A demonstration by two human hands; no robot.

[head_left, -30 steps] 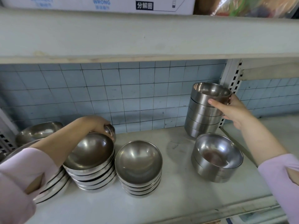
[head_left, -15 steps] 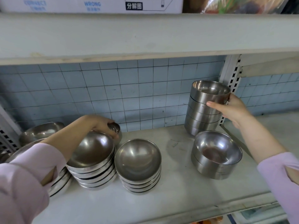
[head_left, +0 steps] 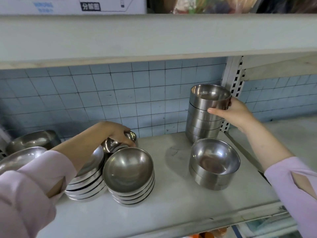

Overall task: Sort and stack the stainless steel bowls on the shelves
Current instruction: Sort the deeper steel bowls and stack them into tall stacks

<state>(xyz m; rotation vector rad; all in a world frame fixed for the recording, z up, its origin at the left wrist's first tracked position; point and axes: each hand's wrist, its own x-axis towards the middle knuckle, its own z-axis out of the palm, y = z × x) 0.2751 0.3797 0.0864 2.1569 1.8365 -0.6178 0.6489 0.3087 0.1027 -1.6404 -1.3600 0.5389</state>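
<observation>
On the shelf [head_left: 171,200], the right hand [head_left: 235,114] has thumb and fingers clamped round the top bowl [head_left: 210,97] of the tall stack [head_left: 202,124] at the back right corner. The left hand [head_left: 118,133] curls its fingers over a small bowl [head_left: 132,135] near the back edge, behind two stacks of shallow bowls [head_left: 128,170]. A short stack of deep bowls [head_left: 214,162] stands towards the front right. The white box [head_left: 109,5] on the shelf above reads "分解图"; its blue print is too blurred to read.
</observation>
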